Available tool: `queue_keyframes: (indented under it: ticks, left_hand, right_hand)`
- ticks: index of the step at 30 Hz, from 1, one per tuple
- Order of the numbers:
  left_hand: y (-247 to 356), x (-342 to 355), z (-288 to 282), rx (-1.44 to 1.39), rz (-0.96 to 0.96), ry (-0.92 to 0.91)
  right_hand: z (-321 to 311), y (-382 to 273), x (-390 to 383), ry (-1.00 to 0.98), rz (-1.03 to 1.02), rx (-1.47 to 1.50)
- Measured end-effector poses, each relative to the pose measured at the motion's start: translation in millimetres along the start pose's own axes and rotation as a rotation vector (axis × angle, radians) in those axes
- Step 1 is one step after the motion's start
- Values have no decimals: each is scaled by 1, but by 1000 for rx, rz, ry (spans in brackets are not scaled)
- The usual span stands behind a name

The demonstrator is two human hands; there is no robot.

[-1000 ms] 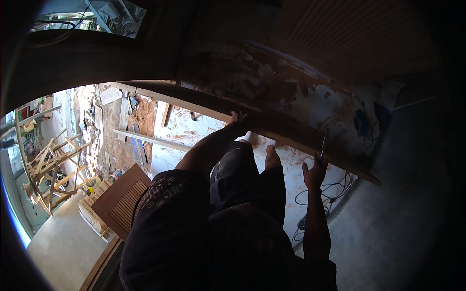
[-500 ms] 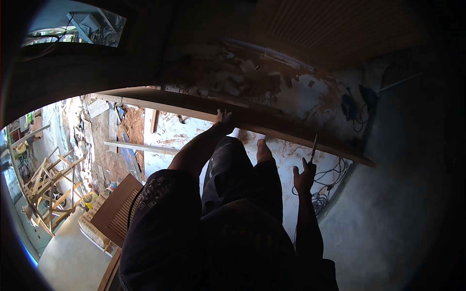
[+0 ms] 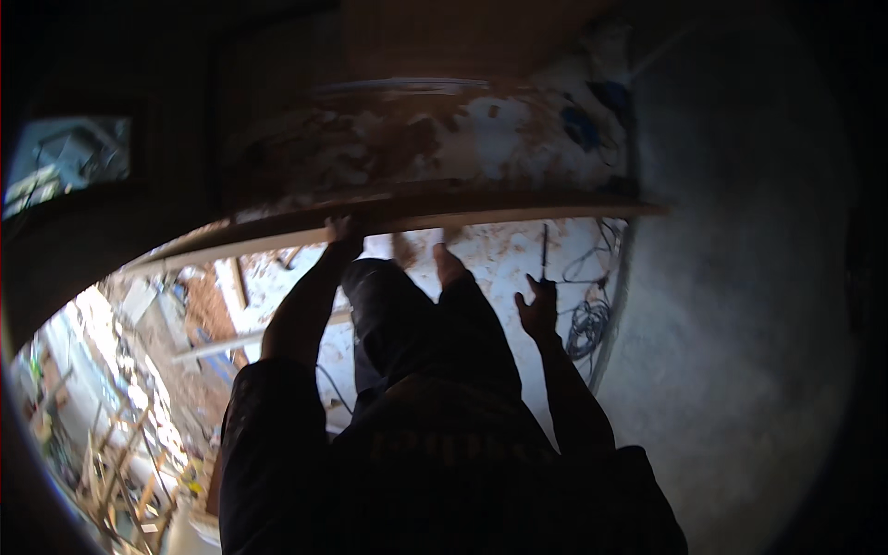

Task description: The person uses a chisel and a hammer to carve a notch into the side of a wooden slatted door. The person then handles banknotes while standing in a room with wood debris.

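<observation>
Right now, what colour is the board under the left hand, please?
The board looks brown; it shows best in the head view.

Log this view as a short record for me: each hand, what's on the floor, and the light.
Left hand: at the near edge of a long wooden panel; exact grip unclear
Right hand: holding a slim hand tool, tip pointing away from the person; type unclear
Floor, right: coiled dark cable
Floor, left: pale wooden strip
Light: dim, brighter at left
</observation>
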State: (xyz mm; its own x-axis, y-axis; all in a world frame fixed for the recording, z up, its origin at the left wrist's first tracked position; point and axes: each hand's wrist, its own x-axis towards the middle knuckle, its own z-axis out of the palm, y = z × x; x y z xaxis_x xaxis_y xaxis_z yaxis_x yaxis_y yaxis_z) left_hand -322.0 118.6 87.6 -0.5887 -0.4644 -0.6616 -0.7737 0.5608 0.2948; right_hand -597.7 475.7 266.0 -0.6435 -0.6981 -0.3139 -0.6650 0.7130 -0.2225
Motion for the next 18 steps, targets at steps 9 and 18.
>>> queue_keyframes:
  ticks: [9,18]
  left_hand:
    - [-31,-8,28,19,94,378]
    - [16,-22,-6,123,42,227]
  right_hand:
    - [-16,-26,-10,123,31,89]
    - [-23,6,-52,116,132,155]
